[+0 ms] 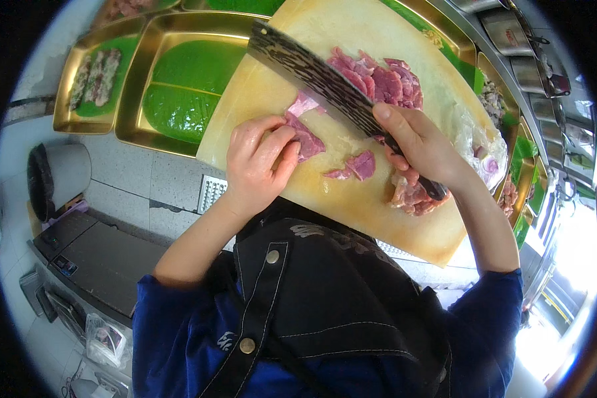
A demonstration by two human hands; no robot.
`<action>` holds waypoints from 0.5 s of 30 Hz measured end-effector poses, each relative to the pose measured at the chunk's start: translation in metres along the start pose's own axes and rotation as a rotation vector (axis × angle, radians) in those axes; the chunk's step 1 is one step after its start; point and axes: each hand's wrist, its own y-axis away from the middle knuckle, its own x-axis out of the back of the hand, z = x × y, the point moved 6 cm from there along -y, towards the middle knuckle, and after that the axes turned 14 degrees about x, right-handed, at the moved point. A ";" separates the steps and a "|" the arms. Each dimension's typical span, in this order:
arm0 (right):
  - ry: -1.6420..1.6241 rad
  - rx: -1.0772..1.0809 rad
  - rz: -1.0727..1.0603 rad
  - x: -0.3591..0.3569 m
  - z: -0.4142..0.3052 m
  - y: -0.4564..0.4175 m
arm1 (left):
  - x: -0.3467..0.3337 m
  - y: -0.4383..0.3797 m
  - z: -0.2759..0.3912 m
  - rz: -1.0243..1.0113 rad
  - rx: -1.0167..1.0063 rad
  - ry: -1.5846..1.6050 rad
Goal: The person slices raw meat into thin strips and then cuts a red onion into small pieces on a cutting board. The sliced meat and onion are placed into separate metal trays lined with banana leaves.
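My right hand [418, 142] is closed around the handle of a cleaver [318, 79], whose broad dark patterned blade slants up to the left over a pale, stained cutting board [328, 199]. My left hand [263, 156] presses with bent fingers on a piece of raw red meat [306, 139] at the board's left part. Small meat scraps [362, 165] lie between the hands. Beyond the blade is a pile of sliced meat [390, 84]. A larger chunk of raw meat [410, 196] rests under the cleaver's handle, partly hidden by my right hand.
Gold-coloured metal trays lined with green leaves [189, 84] adjoin the board's left and far sides; one holds meat strips [99, 77]. A clear plastic bag [482, 149] lies at the board's right. Steel containers [507, 32] line the far right. A grey bin [62, 171] stands at left.
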 end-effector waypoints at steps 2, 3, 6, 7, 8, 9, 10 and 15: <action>0.032 0.093 0.018 -0.002 -0.009 0.009 | 0.001 0.000 -0.001 -0.007 0.012 -0.007; 0.048 0.142 0.024 -0.003 -0.015 0.013 | 0.001 0.000 -0.001 -0.006 0.019 0.001; 0.060 0.080 -0.003 -0.001 -0.023 0.029 | 0.001 0.001 -0.001 -0.008 0.034 0.015; 0.118 0.132 -0.010 -0.005 -0.025 0.028 | 0.001 0.001 -0.001 -0.013 0.031 0.014; 0.176 0.186 -0.020 -0.014 -0.027 0.023 | 0.001 0.001 -0.001 -0.018 0.031 0.011; 0.189 0.237 -0.045 -0.024 -0.027 0.011 | 0.000 0.000 -0.001 -0.014 0.013 0.023; 0.203 0.285 -0.062 -0.034 -0.026 0.001 | -0.002 -0.001 -0.001 -0.015 -0.005 0.039; 0.257 0.613 -0.011 -0.068 -0.043 -0.081 | -0.004 0.000 0.010 -0.134 -0.114 0.001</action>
